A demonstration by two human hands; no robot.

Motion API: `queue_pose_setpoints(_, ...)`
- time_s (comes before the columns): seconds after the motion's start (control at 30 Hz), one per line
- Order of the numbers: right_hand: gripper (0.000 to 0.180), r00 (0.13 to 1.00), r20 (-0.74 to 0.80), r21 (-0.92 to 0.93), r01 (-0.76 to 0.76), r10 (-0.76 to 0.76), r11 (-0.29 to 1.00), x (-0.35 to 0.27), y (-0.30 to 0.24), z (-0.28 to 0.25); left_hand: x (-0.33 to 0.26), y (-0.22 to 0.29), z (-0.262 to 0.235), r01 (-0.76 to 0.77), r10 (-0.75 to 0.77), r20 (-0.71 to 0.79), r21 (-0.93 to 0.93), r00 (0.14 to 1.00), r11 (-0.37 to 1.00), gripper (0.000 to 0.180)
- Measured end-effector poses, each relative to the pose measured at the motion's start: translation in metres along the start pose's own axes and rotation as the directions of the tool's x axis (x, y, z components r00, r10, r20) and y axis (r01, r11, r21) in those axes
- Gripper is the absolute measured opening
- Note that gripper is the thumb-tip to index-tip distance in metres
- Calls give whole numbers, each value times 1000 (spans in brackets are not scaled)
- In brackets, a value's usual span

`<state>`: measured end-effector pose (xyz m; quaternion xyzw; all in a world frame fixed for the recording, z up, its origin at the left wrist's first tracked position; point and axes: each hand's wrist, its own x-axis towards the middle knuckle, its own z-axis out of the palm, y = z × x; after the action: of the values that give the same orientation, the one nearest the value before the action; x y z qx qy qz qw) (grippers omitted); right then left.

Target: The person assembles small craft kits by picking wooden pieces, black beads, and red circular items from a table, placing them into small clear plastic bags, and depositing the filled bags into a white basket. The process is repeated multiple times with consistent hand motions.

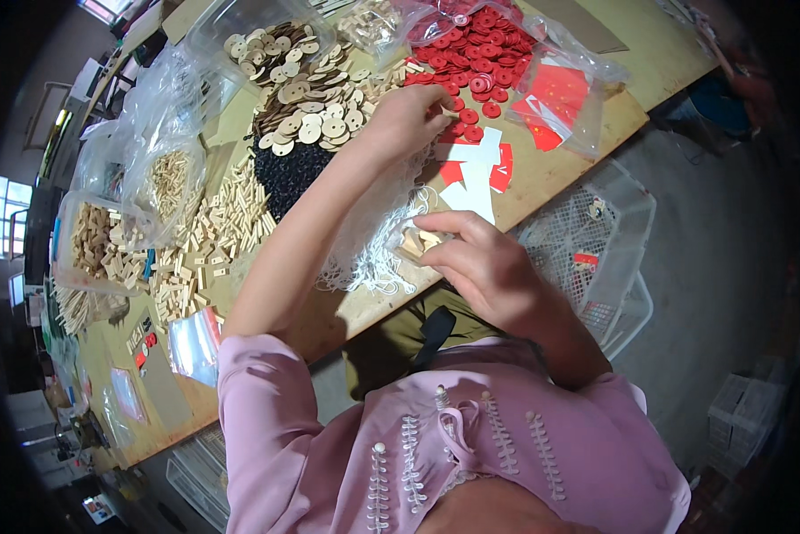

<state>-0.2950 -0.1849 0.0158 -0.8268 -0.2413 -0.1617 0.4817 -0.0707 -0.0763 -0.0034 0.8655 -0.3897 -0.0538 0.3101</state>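
**Tan wooden worktable (547, 173), heaped and crowded**

Thumb and fingers of the right hand (484, 260) are clamped on a small clear plastic bag (405, 252) with pale wooden pieces (420, 238) inside, held near the table's near edge, beside a loose tangle of thin white cord (369, 267). The left hand (407, 123) is farther out, at the near side of a heap of glossy red discs (476, 58) with holed centres. Its thumb and forefinger bend toward each other; whether they pinch a disc cannot be told.

Between the hands, slightly to the right, white paper strips (478, 178) lie across bright red paper pieces (501, 169). Right of these rests a larger clear plastic bag (585, 116) with red sheets in it.

Left of the red discs spreads a mound of round, holed wooden discs (298, 93) in pale and brown tones, next to a clear plastic tub (206, 40). Nearer the left forearm sit a black heap (286, 182), its pieces too small to make out, short pale wooden pegs (240, 206) and small wooden blocks (179, 289).

Beyond the table's right edge, a white mesh plastic crate (633, 191) stands on the grey floor (703, 258).
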Motion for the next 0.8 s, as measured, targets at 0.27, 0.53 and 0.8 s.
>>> queue_pose_setpoints(0.27,21,999,14,72,-44,43,996,-2,-2,-10,43,-26,27,109,-119,194,59,974,992,30)
queue_pose_setpoints(0.53,23,1000,-6,86,-17,18,996,-4,7,-12,69,-37,41,-22,34,193,-67,981,998,33)
queue_pose_setpoints(0.8,25,999,18,42,-43,43,998,-3,5,-15,53,-41,32,-33,68,148,-231,987,972,12)
